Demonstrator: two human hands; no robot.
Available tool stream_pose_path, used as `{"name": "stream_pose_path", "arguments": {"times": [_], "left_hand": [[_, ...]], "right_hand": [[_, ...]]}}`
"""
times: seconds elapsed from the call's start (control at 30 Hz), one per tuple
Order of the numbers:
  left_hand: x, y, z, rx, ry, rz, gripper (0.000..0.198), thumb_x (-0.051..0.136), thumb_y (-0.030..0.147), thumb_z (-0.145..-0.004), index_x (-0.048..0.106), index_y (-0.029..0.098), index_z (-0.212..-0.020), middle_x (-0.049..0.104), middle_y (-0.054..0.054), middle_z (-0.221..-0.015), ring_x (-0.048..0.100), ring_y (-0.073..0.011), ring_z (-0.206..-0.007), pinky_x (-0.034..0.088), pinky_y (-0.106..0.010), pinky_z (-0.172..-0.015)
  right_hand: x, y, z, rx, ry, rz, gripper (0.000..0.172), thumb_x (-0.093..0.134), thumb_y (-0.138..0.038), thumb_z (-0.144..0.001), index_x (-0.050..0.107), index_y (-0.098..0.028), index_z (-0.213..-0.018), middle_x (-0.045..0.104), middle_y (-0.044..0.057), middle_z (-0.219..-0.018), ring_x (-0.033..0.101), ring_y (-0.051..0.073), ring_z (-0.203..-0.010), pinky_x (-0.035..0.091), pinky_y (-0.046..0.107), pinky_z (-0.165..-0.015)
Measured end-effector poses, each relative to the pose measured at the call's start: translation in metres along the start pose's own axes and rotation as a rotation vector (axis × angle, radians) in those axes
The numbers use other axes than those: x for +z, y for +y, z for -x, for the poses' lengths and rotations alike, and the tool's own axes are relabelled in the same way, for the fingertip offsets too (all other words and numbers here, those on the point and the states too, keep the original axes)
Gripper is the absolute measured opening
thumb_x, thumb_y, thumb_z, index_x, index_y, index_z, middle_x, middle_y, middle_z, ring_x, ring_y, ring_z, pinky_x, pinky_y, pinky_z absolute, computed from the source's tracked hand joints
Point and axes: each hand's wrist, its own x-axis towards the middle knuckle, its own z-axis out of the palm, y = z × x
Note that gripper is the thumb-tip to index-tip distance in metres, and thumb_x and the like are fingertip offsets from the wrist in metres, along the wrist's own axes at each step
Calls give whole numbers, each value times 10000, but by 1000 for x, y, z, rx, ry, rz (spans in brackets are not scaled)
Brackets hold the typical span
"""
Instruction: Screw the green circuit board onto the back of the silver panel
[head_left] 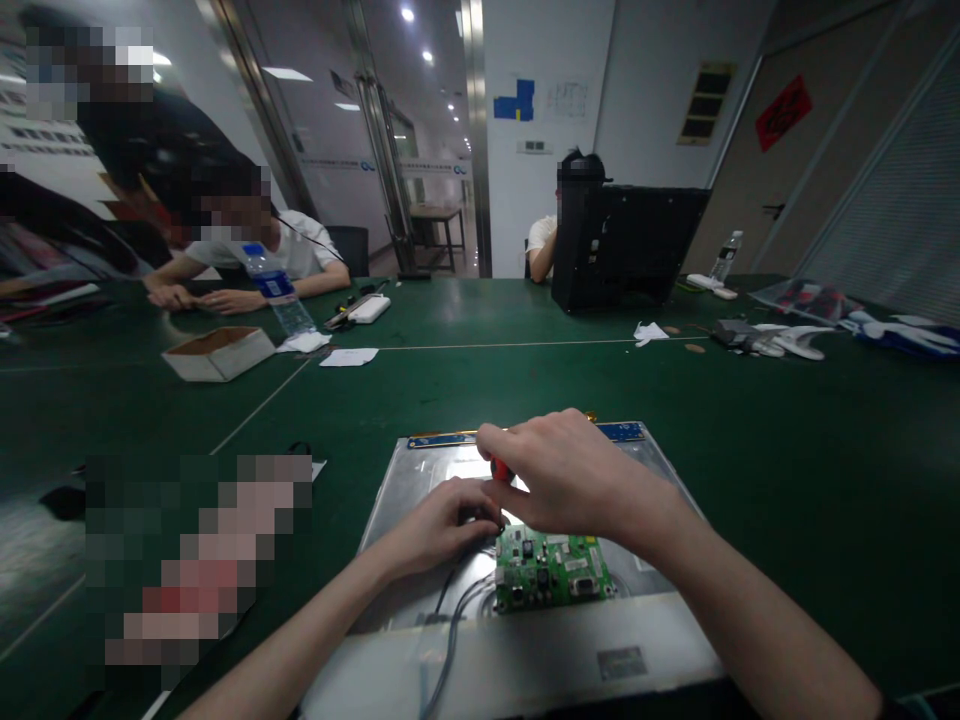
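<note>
A flat metal display panel (pixel 405 500) lies in front of me with a green circuit board (pixel 551 575) on it. My right hand (pixel 570 470) is closed around a red-handled screwdriver (pixel 500 468), held upright over the board's far left corner. Beside the lower end of the screwdriver, my left hand (pixel 457 520) has its fingers pinched together at that corner; what lies between them is hidden. Grey cables (pixel 454 630) run from the board's left side towards me. Along the panel's far edge is a narrow blue circuit strip (pixel 442 440).
On the green table (pixel 465 380) are an open white box (pixel 225 355), a water bottle (pixel 277 290) and a paper slip (pixel 349 357) at the far left. A black monitor-like case (pixel 630 245) and white gloves (pixel 787 340) are on the right. Other people sit across the table.
</note>
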Motion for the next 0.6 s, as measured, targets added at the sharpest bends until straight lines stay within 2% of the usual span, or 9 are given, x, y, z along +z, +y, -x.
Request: {"name": "stream_pose_path", "arguments": {"times": [0.17,0.27,0.5,0.6], "left_hand": [[0,-1,0,10,-3,-4,79,600,177,-809,670,149,-785,676,-28,-769,592,-176,-724,459,-273,-668],[-1,-1,0,-4,2,8,83,593,180,-813,668,147,-796,681,-33,-787,598,-176,-735,461,-273,-676],[-2,-3,0,-48,-26,-2,82,611,184,-815,683,150,-836,684,-37,-827,605,-184,-763,464,-285,-705],[-1,-6,1,-56,-26,-21,88,612,202,-823,679,149,-845,683,-43,-835,602,-189,-775,463,-295,-720]], "right_hand": [[-2,0,2,-54,-44,-89,122,551,-239,-837,527,-176,-939,675,24,-854,527,125,-642,198,277,-510],[-1,0,1,-51,-39,-70,95,535,-216,-841,529,-177,-926,675,23,-831,520,124,-626,196,283,-507],[2,1,-2,19,-7,13,152,531,-327,-878,563,-181,-908,666,17,-715,495,128,-564,175,286,-492],[0,3,0,-7,-15,-2,125,533,-300,-873,559,-183,-909,670,15,-741,509,132,-582,178,283,-489]]}}
